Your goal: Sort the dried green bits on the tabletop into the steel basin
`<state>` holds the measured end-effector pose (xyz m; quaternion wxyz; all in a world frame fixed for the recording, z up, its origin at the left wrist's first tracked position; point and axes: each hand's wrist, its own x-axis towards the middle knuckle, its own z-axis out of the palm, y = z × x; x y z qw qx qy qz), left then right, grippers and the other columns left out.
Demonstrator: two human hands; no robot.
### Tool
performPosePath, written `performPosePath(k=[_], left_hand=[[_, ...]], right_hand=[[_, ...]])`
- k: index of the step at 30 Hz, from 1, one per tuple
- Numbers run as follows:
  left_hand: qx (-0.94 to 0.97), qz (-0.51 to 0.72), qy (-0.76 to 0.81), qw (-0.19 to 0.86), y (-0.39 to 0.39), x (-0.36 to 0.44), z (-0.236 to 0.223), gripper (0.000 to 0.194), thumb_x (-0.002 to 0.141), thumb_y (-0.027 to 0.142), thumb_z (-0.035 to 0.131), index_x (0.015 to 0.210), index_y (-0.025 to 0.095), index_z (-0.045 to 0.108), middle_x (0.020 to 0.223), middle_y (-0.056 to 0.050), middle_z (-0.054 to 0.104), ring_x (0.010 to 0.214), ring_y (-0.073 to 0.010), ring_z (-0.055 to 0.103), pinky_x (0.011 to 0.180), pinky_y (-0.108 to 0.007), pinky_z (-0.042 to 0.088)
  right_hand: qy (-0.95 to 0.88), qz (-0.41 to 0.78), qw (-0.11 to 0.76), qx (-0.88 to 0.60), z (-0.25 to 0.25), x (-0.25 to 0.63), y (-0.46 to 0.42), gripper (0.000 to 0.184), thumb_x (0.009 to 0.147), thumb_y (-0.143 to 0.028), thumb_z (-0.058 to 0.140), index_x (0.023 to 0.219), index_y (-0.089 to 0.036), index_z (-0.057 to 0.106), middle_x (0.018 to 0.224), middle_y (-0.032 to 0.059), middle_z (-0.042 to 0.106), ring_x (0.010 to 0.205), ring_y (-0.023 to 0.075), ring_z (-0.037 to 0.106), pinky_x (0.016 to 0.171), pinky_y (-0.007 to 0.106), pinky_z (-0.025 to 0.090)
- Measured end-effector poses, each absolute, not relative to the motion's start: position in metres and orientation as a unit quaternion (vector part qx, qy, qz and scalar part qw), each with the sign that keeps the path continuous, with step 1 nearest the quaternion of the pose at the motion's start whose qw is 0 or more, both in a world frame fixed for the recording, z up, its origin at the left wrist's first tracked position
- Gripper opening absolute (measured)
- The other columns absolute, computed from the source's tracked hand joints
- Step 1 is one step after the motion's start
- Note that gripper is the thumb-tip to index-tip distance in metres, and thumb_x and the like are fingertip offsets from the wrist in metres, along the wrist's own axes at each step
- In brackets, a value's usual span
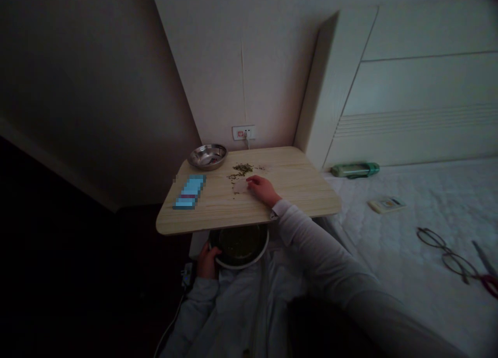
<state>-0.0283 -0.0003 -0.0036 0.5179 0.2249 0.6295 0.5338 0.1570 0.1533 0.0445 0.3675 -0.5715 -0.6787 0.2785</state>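
My right hand [263,188] is over the small wooden table [299,187], its fingers closed on the edge of a thin pale card-like piece [240,186]. That piece lies close to the tabletop, among loose small dark-green grains [243,168]. Below the table's front edge, my left hand [207,261] grips the rim of a wide bowl [249,265] on my lap. Dark greenish contents fill its bottom, too dim to make out singly. The table hides the bowl's far rim.
A steel bowl [208,164] stands at the table's back left, with a blurred-out phone [189,192] before it. On the bed [361,238] to the right lie a green bottle [355,169], a pale packet [386,204], glasses [444,250] and red-handled scissors [489,283]. A wall socket [244,133] holds a plug.
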Motion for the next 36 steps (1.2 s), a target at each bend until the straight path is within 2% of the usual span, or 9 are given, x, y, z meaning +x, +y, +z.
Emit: performPosePath(k=[4,12,20,25,31,36], left_hand=[[0.255,0.535,0.637,0.493,0.001,-0.03,-0.005,0.014,0.039,0.015,0.05,0.053,0.017,0.055,0.052,0.004,0.054,0.056,-0.0128,0.048,0.055,-0.025,0.036],[0.227,0.548,0.63,0.501,0.001,-0.029,-0.01,0.019,0.039,0.014,0.05,0.058,0.017,0.055,0.054,0.004,0.055,0.056,-0.0121,0.048,0.056,-0.025,0.036],[0.228,0.546,0.622,0.512,-0.001,-0.027,-0.007,0.027,0.04,0.015,0.05,0.066,0.016,0.057,0.055,0.003,0.056,0.055,-0.0129,0.049,0.055,-0.026,0.036],[0.238,0.534,0.639,0.499,-0.003,-0.025,-0.002,0.021,0.04,0.016,0.049,0.059,0.017,0.055,0.052,0.004,0.054,0.054,-0.0123,0.047,0.053,-0.024,0.035],[0.229,0.549,0.622,0.509,-0.003,-0.026,-0.006,0.024,0.04,0.016,0.049,0.064,0.017,0.056,0.054,0.004,0.054,0.054,-0.0117,0.046,0.053,-0.024,0.035],[0.246,0.549,0.631,0.489,-0.003,-0.026,-0.003,0.017,0.039,0.016,0.049,0.055,0.017,0.053,0.054,0.004,0.053,0.057,-0.0125,0.047,0.054,-0.024,0.035]], right_hand=[[-0.681,0.294,0.371,-0.558,0.044,0.156,0.147,0.025,0.071,-0.024,0.042,0.09,-0.018,0.057,0.073,0.0005,0.062,0.071,0.0112,0.055,0.071,0.025,0.04],[-0.672,0.284,0.398,-0.557,0.043,0.154,0.142,0.027,0.073,-0.024,0.04,0.094,-0.016,0.055,0.072,0.0015,0.061,0.069,0.0106,0.054,0.068,0.024,0.04],[-0.675,0.3,0.377,-0.559,0.043,0.154,0.14,0.026,0.071,-0.023,0.041,0.091,-0.018,0.056,0.072,0.0014,0.062,0.068,0.0106,0.055,0.067,0.023,0.04],[-0.673,0.301,0.38,-0.559,0.044,0.152,0.137,0.025,0.072,-0.023,0.041,0.09,-0.017,0.057,0.071,0.0011,0.061,0.069,0.0102,0.055,0.069,0.023,0.04],[-0.656,0.281,0.38,-0.589,0.043,0.141,0.141,0.027,0.073,-0.026,0.04,0.093,-0.018,0.055,0.073,0.0017,0.062,0.071,0.0111,0.055,0.068,0.024,0.04],[-0.681,0.274,0.365,-0.573,0.043,0.135,0.14,0.026,0.073,-0.026,0.041,0.094,-0.018,0.055,0.075,0.0019,0.062,0.072,0.0114,0.055,0.068,0.023,0.04]])
